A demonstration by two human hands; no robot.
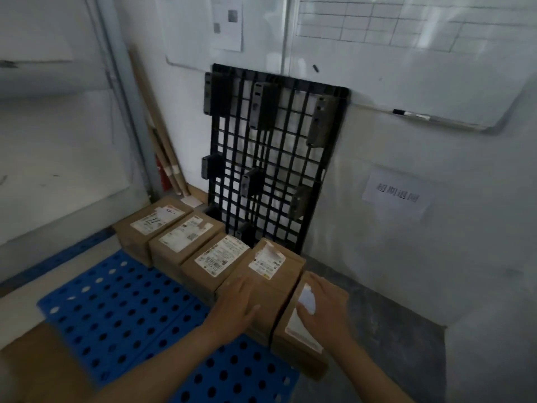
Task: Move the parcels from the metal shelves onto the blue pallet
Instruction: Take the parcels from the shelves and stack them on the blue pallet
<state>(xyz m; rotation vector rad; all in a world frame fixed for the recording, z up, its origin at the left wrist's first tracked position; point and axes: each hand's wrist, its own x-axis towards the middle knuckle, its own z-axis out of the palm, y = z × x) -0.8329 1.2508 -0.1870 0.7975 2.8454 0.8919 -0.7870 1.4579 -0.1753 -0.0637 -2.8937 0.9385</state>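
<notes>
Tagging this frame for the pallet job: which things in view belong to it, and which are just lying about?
Job:
- blue pallet
- parcels, five in a row on it
- left hand and right hand, each resting on a parcel

Lying about:
- black pallet, leaning on the wall
- whiteboard
- marker
- paper sign
- poles in the corner

Five brown cardboard parcels [216, 261] sit in a touching row along the far edge of the perforated blue pallet [116, 301], white labels up. The nearest parcel [293, 351] seems to overhang its corner.
</notes>
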